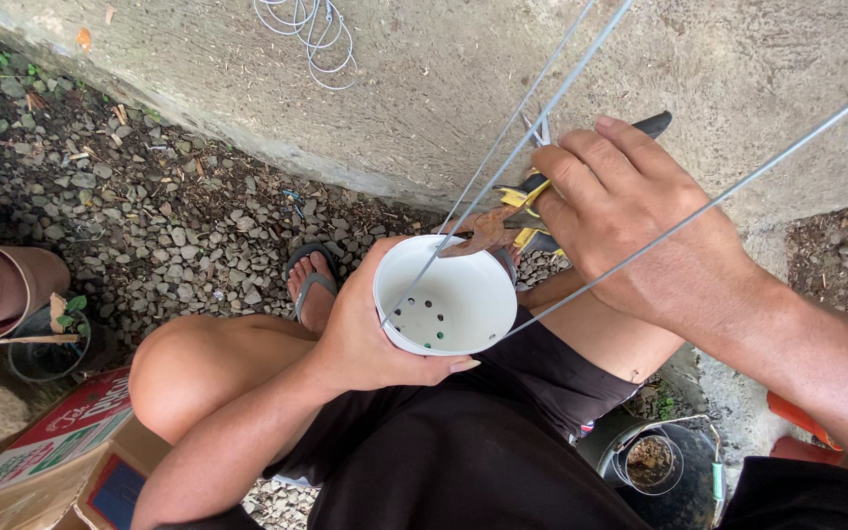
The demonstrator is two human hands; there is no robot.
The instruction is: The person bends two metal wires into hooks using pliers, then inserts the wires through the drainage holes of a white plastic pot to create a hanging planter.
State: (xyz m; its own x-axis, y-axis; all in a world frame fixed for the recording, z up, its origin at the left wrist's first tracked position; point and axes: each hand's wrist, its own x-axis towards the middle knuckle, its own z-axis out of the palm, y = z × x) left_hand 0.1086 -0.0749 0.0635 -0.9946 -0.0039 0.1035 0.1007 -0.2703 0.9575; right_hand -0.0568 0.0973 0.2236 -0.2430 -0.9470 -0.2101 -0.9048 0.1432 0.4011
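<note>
Showing white on the pot (458, 299), dotted with dark holes; yellow and black on the pliers' handles (527, 196), rusty brown jaws; grey wires (542, 108); black shorts (463, 451).

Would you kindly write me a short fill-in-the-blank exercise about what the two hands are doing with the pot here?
1. The left hand holds a white plastic pot whose bottom has small round ____.
2. The right hand grips pliers with ____-and-black handles.
3. Thin metal ____ run from the pot's rim up past the concrete wall.
4. The person's foot wears a ____ and rests on gravel.

Missing words: holes; yellow; wires; sandal
</note>
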